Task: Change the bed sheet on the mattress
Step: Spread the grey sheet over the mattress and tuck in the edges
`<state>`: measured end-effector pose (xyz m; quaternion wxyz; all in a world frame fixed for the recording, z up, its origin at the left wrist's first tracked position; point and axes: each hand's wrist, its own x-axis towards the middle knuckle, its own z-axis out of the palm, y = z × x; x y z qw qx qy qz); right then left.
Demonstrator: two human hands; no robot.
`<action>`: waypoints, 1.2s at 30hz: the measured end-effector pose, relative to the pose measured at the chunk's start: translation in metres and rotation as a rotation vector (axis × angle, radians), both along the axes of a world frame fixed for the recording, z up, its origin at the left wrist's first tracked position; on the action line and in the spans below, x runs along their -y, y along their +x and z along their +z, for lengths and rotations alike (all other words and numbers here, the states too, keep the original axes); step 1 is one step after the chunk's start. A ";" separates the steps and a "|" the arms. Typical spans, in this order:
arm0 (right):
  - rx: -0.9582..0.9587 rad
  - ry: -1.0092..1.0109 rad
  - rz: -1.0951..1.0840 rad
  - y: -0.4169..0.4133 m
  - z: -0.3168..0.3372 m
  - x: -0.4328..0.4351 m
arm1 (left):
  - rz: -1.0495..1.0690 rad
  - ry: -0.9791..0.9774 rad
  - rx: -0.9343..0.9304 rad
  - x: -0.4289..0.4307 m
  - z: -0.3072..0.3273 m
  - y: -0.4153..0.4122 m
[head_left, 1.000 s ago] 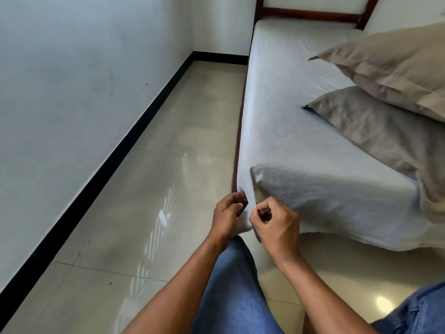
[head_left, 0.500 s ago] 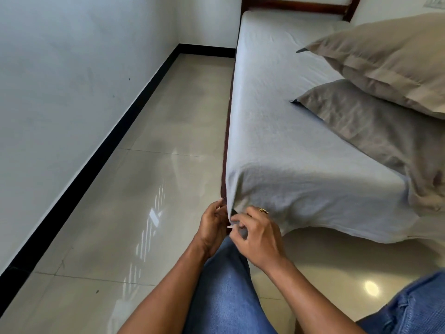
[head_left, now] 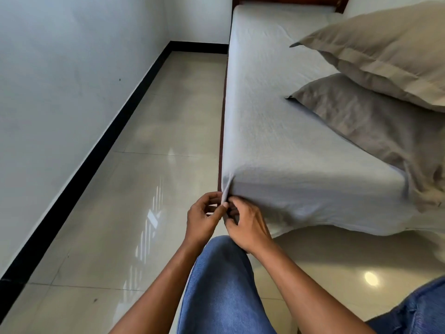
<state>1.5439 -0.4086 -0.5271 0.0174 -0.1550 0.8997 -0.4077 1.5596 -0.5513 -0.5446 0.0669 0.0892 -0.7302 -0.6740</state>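
A pale grey bed sheet (head_left: pixel 277 131) covers the mattress and hangs over its near end. At the near left corner the sheet is bunched into a narrow vertical fold (head_left: pixel 225 189). My left hand (head_left: pixel 203 219) pinches the bottom of that fold from the left. From the right, my right hand (head_left: pixel 248 226) grips the same bunched fabric with curled fingers. The two hands touch at the corner, just above my raised knee in blue jeans (head_left: pixel 221 280). The mattress itself is hidden under the sheet.
Two pillows lie on the bed's right side, a beige one (head_left: pixel 380 51) on top of a grey-brown one (head_left: pixel 375 121). A dark wooden bed frame (head_left: pixel 220 150) runs along the left edge. Glossy tiled floor (head_left: pixel 134 189) lies between the bed and the white wall (head_left: pixel 60 92).
The loose flap at the corner has been drawn down into a tight fold. Both hands have closed in together on it, and the view has shifted slightly lower.
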 end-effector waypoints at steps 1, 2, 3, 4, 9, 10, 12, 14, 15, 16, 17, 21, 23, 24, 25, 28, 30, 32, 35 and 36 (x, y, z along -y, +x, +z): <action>0.041 -0.009 0.020 0.001 0.000 -0.002 | 0.029 -0.082 -0.024 -0.002 0.000 0.001; 0.092 -0.003 0.048 0.002 -0.001 -0.004 | 0.077 -0.164 -0.044 -0.004 0.001 0.003; 0.125 0.023 0.066 0.004 0.000 -0.007 | 0.130 -0.227 -0.059 -0.006 0.001 0.005; 0.111 0.060 0.051 0.006 0.000 -0.010 | 0.179 -0.274 -0.069 -0.006 -0.001 0.007; -0.230 -0.199 -0.261 0.008 0.015 -0.019 | 0.119 -0.392 -0.167 -0.016 -0.009 0.022; -0.181 -0.223 -0.219 0.008 0.019 -0.015 | 0.087 -0.378 -0.178 -0.022 -0.008 0.025; -0.047 -0.178 -0.144 0.008 0.021 -0.005 | 0.073 -0.349 -0.179 -0.030 -0.006 0.025; 0.062 -0.190 -0.164 0.006 0.022 0.000 | 0.075 -0.330 -0.171 -0.033 -0.004 0.022; 0.082 -0.183 -0.170 0.004 0.023 0.000 | 0.062 -0.318 -0.182 -0.032 -0.002 0.023; 0.079 -0.141 -0.155 0.003 0.024 -0.001 | 0.047 -0.311 -0.196 -0.029 0.000 0.024; 0.053 -0.064 -0.135 0.003 0.025 -0.003 | 0.039 -0.310 -0.206 -0.024 0.002 0.026; -0.176 0.048 -0.227 0.010 0.025 -0.016 | 0.167 -0.250 -0.172 0.005 0.000 0.031; -0.264 0.012 -0.304 0.014 0.022 -0.022 | 0.197 -0.206 -0.167 0.019 -0.003 0.029; -0.293 -0.006 -0.303 0.015 0.021 -0.024 | 0.186 -0.182 -0.152 0.023 -0.006 0.026; -0.322 -0.021 -0.282 0.016 0.021 -0.025 | 0.164 -0.148 -0.128 0.025 -0.008 0.023; -0.413 -0.067 -0.241 0.014 0.025 -0.023 | 0.107 -0.004 -0.098 0.021 -0.001 0.019; -0.452 -0.100 -0.248 0.011 0.029 -0.019 | 0.112 0.047 -0.086 0.012 0.009 0.019; -0.466 -0.132 -0.239 0.008 0.031 -0.016 | 0.113 0.045 -0.055 0.002 0.012 0.016; -0.474 -0.147 -0.220 0.006 0.033 -0.015 | 0.003 -0.052 -0.042 -0.006 0.009 0.010; -0.478 -0.147 -0.213 0.006 0.033 -0.016 | -0.055 -0.009 -0.018 -0.005 0.007 0.008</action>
